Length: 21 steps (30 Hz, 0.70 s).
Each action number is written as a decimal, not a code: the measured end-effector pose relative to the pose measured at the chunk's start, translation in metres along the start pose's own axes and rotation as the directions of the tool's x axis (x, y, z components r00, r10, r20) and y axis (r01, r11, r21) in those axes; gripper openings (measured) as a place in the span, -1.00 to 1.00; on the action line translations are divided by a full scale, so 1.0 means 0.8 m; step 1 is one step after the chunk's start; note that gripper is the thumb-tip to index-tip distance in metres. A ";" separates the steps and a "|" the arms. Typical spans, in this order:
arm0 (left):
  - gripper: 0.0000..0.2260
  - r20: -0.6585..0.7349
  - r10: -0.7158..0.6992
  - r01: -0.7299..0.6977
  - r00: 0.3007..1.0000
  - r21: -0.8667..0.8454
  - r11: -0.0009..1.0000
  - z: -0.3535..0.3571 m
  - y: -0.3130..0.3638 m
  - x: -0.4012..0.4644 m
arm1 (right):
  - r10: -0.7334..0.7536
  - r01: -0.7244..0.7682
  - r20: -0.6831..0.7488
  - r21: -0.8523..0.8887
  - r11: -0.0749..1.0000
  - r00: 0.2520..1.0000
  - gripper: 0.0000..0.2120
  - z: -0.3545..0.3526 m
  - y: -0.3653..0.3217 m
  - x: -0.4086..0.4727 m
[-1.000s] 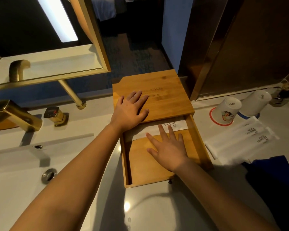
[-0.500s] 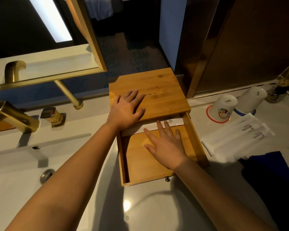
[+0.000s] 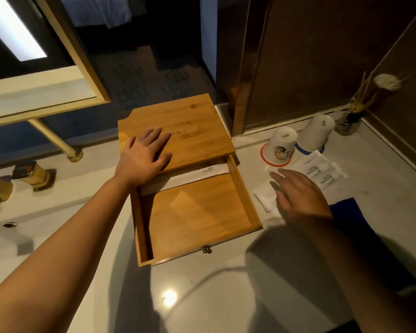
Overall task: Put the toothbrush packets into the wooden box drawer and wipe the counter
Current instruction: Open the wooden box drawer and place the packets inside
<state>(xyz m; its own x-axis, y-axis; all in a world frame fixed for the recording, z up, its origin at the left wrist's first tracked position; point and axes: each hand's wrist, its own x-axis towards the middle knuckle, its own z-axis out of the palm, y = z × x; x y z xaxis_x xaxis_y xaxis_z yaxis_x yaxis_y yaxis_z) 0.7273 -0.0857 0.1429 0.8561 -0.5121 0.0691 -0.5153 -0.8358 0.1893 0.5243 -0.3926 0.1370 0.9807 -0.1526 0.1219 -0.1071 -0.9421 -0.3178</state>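
A wooden box (image 3: 197, 126) stands on the white counter (image 3: 202, 296) with its drawer (image 3: 202, 212) pulled out toward me. One white toothbrush packet (image 3: 190, 177) lies at the back of the drawer, partly under the lid. My left hand (image 3: 144, 157) rests flat on the box top, fingers spread. My right hand (image 3: 300, 195) hovers open over the counter right of the drawer, above several white toothbrush packets (image 3: 320, 171), and holds nothing. A dark blue cloth (image 3: 351, 212) lies near my right forearm.
Two upside-down white cups (image 3: 282, 143) on coasters and a reed diffuser (image 3: 351, 118) stand at the back right. A gold faucet (image 3: 31, 174) and the sink (image 3: 10, 236) are on the left. A gold-framed mirror (image 3: 70, 56) hangs behind.
My right hand left the drawer and moved right, over the packets on the counter. The packet stays inside the drawer. My left hand has stayed on the box top.
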 end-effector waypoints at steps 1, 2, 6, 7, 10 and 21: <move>-0.45 -0.002 -0.001 0.001 1.000 0.006 1.000 0.000 0.001 0.000 | 0.036 -0.032 0.056 -0.062 0.998 0.998 -0.57 -0.001 0.016 0.002; -0.45 -0.001 -0.001 0.001 1.000 0.011 1.000 0.001 0.001 0.000 | 0.047 -0.034 0.112 -0.114 0.993 0.993 -0.53 -0.001 0.032 0.004; -0.44 0.005 -0.003 0.003 1.000 0.020 1.000 0.001 0.004 0.001 | 0.104 -0.042 0.315 -0.196 0.980 0.943 -0.52 -0.003 0.072 0.004; -0.44 0.006 -0.004 0.003 1.000 0.021 1.000 0.001 0.004 0.001 | 0.102 -0.033 0.324 -0.213 0.976 0.941 -0.54 -0.002 0.077 0.004; -0.44 0.010 -0.003 0.002 1.000 0.027 1.000 0.000 0.004 0.002 | 0.051 0.006 0.256 -0.218 0.976 0.965 -0.57 0.003 0.080 0.007; -0.44 0.024 -0.018 0.017 1.000 0.037 0.999 -0.002 0.008 0.001 | -0.254 0.281 0.126 -0.304 0.910 0.959 -0.91 0.013 0.084 0.028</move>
<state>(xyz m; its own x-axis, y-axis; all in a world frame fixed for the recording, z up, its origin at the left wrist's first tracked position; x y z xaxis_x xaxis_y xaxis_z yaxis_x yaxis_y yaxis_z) 0.7247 -0.0913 0.1454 0.8638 -0.5020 0.0427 -0.5021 -0.8510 0.1541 0.5404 -0.4563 0.1088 0.9882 0.1310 0.0792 0.1288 -0.9912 0.0314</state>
